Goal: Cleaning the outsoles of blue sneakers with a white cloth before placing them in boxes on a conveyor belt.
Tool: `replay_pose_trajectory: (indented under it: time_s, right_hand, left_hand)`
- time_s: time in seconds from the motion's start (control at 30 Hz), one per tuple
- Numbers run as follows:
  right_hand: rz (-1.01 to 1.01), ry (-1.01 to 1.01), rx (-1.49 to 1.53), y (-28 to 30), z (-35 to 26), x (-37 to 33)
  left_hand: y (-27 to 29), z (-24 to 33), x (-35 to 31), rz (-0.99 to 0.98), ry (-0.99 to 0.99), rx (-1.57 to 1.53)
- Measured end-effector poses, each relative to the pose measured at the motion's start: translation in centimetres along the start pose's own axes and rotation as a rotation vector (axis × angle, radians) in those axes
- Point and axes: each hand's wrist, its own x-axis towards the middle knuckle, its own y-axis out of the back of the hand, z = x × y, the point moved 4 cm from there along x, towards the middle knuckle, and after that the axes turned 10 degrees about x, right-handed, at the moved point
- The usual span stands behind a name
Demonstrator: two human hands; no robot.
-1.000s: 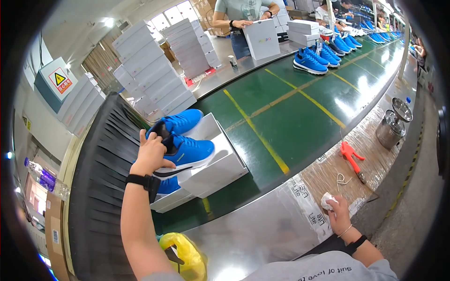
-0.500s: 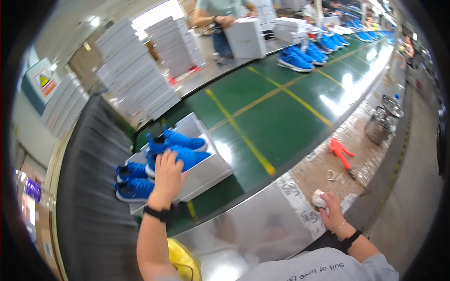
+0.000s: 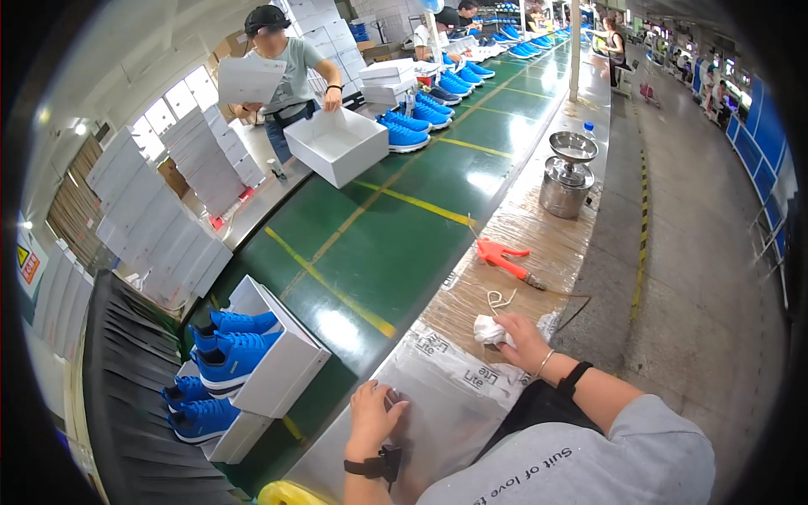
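Note:
My right hand (image 3: pixel 522 343) is closed on a crumpled white cloth (image 3: pixel 488 330) at the wrapped part of the ledge. My left hand (image 3: pixel 372 414) rests at the belt-side edge of the bare metal ledge (image 3: pixel 450 421), its thumb held apart and nothing seen in it. Left of it, on the green conveyor belt (image 3: pixel 353 252), sits a white shoebox (image 3: pixel 286 366) with blue sneakers (image 3: pixel 231 358) in it. Another pair of blue sneakers (image 3: pixel 202 419) lies beside it in a lower box.
An orange air gun (image 3: pixel 505 255) lies on the ledge, with a steel pot (image 3: pixel 566 187) farther along. Across the belt a person (image 3: pixel 290 84) holds an empty white shoebox (image 3: pixel 337 150). Rows of blue sneakers (image 3: pixel 404 130) stand behind it. Tall box stacks (image 3: pixel 156 215) line the left.
My left hand has left the blue sneakers in the box and come to the metal ledge. My view has turned right. The person opposite now holds a box tipped open above the belt.

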Motion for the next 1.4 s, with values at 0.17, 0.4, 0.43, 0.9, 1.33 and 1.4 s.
replay_pose_trajectory:
  time_s: [0.17, 0.4, 0.43, 0.9, 1.33, 1.4]
  right_hand:
    - [0.114, 0.033, 0.068, -1.0, 2.1, -0.4]
    - [0.135, 0.095, 0.18, -0.8, 2.1, 0.2]
    - [0.135, 0.087, 0.196, -0.7, 2.3, 0.1]
    - [0.166, 0.03, 0.267, -0.5, 3.7, -1.0]
    - [0.209, 0.079, 0.145, -1.6, 4.7, -0.7]
    - [0.17, 0.077, 0.143, -2.0, 4.4, -0.8]
  left_hand:
    - [-2.8, 4.1, -2.0, -0.08, 0.092, -0.008]
    - [-6.0, 5.8, -3.8, 0.206, 0.174, 0.14]
    - [-6.1, 5.9, -3.8, 0.209, 0.181, 0.136]
    - [-7.3, 6.2, -3.9, 0.242, 0.166, 0.196]
    - [-7.1, 5.7, -2.9, 0.202, 0.162, 0.058]
    - [-7.5, 5.1, -3.6, 0.214, 0.168, 0.088]
